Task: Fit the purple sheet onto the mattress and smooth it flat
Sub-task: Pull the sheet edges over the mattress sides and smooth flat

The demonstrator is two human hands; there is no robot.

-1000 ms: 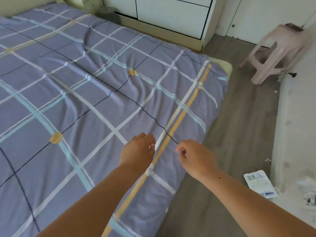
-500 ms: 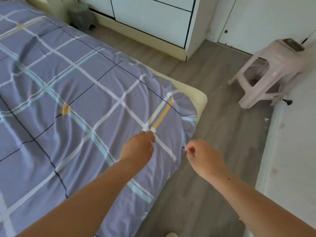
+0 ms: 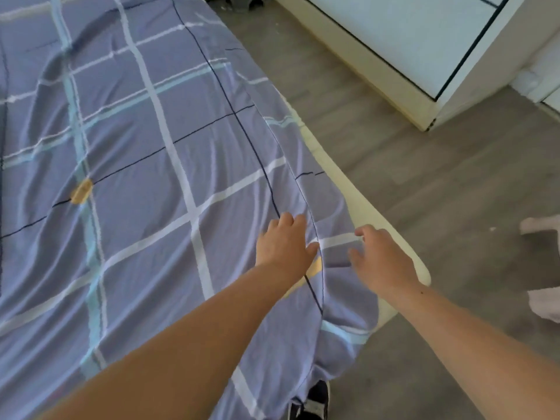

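- Purple sheet [image 3: 169, 165], checked with white, pale blue and thin dark lines, lies under the left hand's fingers [image 3: 288, 221], which are straight and spread flat on the cloth.
- Left hand [image 3: 283, 245] presses palm down close to the bed's right edge, just where the cloth folds over the side.
- Right hand [image 3: 383, 259] is just beside it, over the overhanging part of the sheet. Its fingers [image 3: 368, 231] are loosely bent and apart, with nothing pinched in them. Whether the tips touch the cloth cannot be told.
- Between the two hands a white stripe crosses the sheet, and a small orange patch shows by the left wrist.
- Soft creases run across the sheet on the left, and its near corner hangs loose in folds below the right forearm.
- Mattress [image 3: 366, 207], cream in colour, shows bare along its right side and at the near corner, outside the sheet's edge.
- A dark shoe [image 3: 316, 400] stands on the grey wood floor [image 3: 454, 192] below the hanging cloth.
- A white wardrobe [image 3: 409, 40] stands well apart at the upper right.
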